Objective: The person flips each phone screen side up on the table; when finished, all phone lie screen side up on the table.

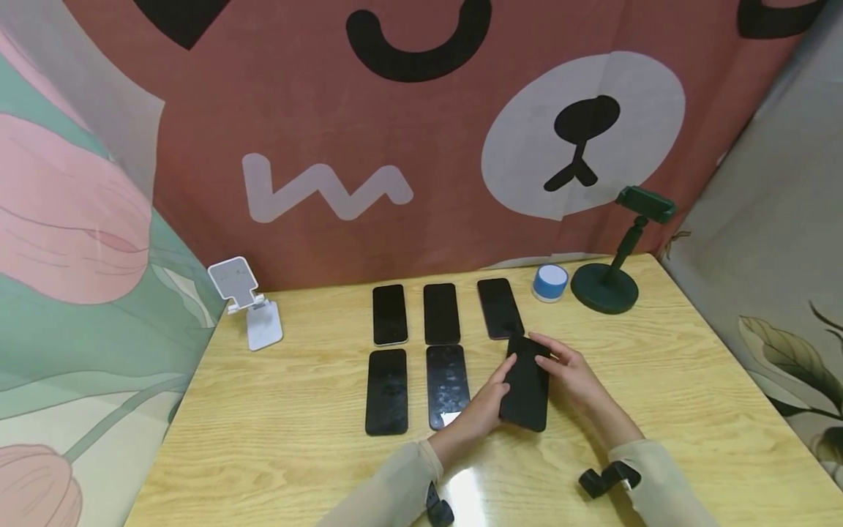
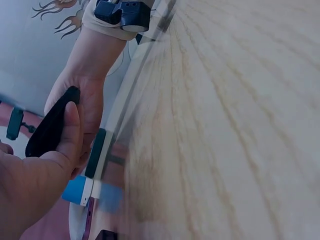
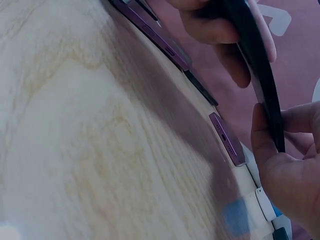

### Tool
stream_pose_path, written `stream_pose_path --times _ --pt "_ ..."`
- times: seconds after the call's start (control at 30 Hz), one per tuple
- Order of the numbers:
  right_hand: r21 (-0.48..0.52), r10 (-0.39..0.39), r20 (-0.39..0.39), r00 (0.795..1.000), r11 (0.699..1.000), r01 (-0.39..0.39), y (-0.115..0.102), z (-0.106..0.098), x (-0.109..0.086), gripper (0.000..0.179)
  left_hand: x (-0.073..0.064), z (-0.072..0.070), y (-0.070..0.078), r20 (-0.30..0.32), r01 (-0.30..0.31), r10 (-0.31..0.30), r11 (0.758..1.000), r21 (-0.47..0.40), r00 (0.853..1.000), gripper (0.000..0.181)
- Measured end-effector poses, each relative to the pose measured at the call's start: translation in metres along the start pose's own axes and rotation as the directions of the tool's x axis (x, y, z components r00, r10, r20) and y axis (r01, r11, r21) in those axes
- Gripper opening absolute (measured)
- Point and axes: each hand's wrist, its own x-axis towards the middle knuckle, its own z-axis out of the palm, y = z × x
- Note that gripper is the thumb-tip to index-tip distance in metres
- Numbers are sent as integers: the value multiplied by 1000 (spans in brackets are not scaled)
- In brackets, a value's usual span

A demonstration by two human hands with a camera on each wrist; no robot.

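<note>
A black phone is held off the table between both hands, dark face up in the head view. My left hand grips its left edge, thumb on top. On the opposite edge, toward the far corner, my right hand pinches it. The right wrist view shows the phone nearly edge-on, fingers below it. Beside the left hand lies a phone with a glossy, reflective screen. Just beyond the held phone is a phone with a reddish edge.
More dark phones lie in two rows, among them one at back left, one at back middle and one at front left. A white stand, a blue-and-white round container and a green stand stand near the back curtain.
</note>
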Motion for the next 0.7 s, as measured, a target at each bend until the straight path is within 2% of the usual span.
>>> stream_pose_path --times 0.3,0.7 --pt "-31 34 -17 999 999 -34 -2 0 1 47 -1 1 2 -30 34 -35 999 -26 999 59" --pt "-58 76 0 997 995 -75 -4 -5 3 52 -2 -2 0 23 55 -54 998 -38 998 62"
